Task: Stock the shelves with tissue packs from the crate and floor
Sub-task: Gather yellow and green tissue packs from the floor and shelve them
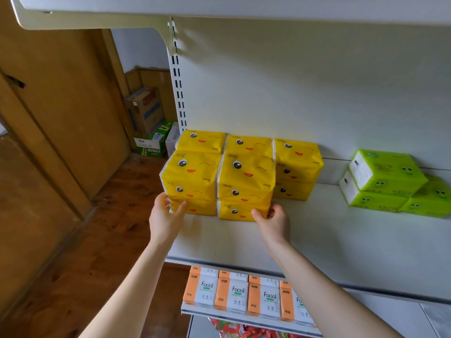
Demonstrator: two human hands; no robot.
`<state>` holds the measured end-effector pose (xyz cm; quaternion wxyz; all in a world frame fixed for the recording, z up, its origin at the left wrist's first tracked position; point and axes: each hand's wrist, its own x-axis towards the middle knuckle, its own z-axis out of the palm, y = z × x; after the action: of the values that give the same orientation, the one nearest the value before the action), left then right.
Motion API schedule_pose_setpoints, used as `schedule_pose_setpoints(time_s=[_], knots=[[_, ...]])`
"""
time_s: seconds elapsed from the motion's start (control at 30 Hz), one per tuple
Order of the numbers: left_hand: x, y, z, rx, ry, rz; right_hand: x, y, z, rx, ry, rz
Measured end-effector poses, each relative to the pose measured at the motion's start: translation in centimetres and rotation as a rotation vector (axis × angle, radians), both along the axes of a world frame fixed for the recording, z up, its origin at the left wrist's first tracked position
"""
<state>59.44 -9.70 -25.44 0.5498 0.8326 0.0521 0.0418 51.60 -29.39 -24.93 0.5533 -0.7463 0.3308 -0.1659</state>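
Mid-frame, yellow packs [246,172] stand stacked on the white shelf [341,235], the rear stacks against its back wall. The left hand [164,213] grasps the lower left corner of the front left stack, thumb in front and fingers [166,200] round the side. The right hand [274,219] clasps the neighbouring stack's lower right corner likewise. Green packs [385,184] sit at right, well apart.

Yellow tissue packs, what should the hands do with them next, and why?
Probably nudge both front stacks of yellow tissue packs straight, then let go. The left grip and right grip hold their bottom outer corners, and the stacks already sit on the shelf.
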Motion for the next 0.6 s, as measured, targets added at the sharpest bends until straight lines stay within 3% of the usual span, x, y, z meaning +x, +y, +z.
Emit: schedule_pose_setpoints(time_s=[0.6], knots=[[-0.01, -0.72, -0.28, -0.015, -0.002, 0.015, -0.26, 0.64, 0.03, -0.02, -0.017, 0.002]])
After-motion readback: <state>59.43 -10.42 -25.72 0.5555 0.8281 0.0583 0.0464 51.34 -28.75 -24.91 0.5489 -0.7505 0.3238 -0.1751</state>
